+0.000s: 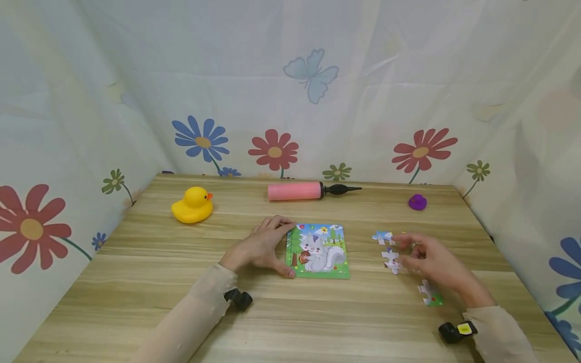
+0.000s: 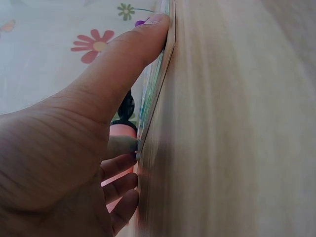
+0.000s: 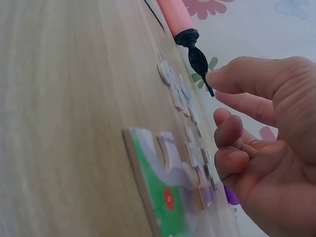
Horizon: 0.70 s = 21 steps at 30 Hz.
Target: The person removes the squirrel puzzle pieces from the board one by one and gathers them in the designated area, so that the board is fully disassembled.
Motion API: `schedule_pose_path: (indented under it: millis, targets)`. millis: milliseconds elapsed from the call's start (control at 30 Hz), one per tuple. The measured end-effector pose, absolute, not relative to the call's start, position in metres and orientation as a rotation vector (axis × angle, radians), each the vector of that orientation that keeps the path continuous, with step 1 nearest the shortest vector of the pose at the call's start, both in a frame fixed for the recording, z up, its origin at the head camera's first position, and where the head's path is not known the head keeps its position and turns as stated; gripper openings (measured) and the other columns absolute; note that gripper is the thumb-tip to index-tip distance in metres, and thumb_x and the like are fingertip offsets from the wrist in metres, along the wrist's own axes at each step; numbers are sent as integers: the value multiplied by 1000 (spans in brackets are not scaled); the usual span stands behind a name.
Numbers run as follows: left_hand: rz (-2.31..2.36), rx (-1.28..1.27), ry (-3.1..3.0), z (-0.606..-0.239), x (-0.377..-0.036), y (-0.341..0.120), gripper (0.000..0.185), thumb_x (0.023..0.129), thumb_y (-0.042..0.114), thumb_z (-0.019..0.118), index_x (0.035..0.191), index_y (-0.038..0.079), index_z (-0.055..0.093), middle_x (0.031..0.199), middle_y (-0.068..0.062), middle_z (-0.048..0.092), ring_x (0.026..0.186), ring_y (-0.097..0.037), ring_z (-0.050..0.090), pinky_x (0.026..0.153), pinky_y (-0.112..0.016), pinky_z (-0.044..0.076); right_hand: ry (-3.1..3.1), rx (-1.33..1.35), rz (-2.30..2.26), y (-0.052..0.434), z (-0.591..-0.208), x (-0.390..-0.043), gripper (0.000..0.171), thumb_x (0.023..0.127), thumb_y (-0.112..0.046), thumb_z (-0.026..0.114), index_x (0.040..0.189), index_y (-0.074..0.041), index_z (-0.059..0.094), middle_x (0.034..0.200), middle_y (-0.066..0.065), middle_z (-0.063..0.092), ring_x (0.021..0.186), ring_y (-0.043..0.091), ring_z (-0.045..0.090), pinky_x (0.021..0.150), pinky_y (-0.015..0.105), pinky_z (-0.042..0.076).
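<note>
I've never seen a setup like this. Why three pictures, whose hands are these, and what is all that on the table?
All three show one moment. A person wears a camera on the head, giving the wide picture, and one on each wrist, giving the two close-ups. On the wooden table lie a squirrel puzzle board, loose puzzle pieces, a yellow duck, a pink pump and a small purple toy. The left hand steadies the board's edge with thumb and fingers. The right hand hovers at the loose pieces, fingers loosely bent, holding nothing.
</note>
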<state>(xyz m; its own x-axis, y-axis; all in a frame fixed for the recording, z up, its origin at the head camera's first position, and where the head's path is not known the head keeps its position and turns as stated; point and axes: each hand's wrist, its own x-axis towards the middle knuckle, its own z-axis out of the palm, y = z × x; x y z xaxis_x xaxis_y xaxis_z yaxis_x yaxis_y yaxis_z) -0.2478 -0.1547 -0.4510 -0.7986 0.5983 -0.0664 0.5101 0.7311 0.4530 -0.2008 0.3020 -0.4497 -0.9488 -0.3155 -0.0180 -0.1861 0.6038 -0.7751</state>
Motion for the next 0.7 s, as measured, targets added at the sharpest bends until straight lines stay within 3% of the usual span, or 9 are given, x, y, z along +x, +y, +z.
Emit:
schedule_pose_path:
  millis: [67,167,400,567,700]
  targets:
    - [625,885,2725,-451,-248,-155,132,73,62,102,174,9,36,175,-12,33,162,-37,28,130,-64,29,2710,-428,-1245,302,-447,-201,55,102,-12,81,153,-6,63,117,14,68,76,16,54,56,27,47]
    - [616,882,2727,-452,-249,-155,132,73,63,101,175,10,35,176,-12,32,162,-37,27,131,-64,28,2758,-471,-1247,300,-442,-201,58,102,-10,82,156,-5,60,118,17,68,75,14,55,59,27,49]
    - [639,876,2725,-450,-246,-156,131,73,60,102,174,8,37,175,-13,33,161,-38,28,130,-65,29,2714,-572,-1341,289,-426,-205,76,104,-10,81,169,-6,43,156,29,57,95,17,70,77,26,60]
    - [638,882,2724,-451,-246,-156,131,73,61,102,174,7,37,175,-13,33,161,-38,28,129,-66,29,2713,-599,-1346,275,-415,-210,81,103,-18,84,171,-12,41,162,23,54,99,17,72,82,25,60]
    - [606,892,2737,-453,-248,-156,131,74,63,101,174,9,36,175,-11,33,161,-37,29,130,-64,30,2673,-636,-1413,261,-410,-215,82,101,-16,85,170,-10,42,163,25,53,101,18,74,84,26,61]
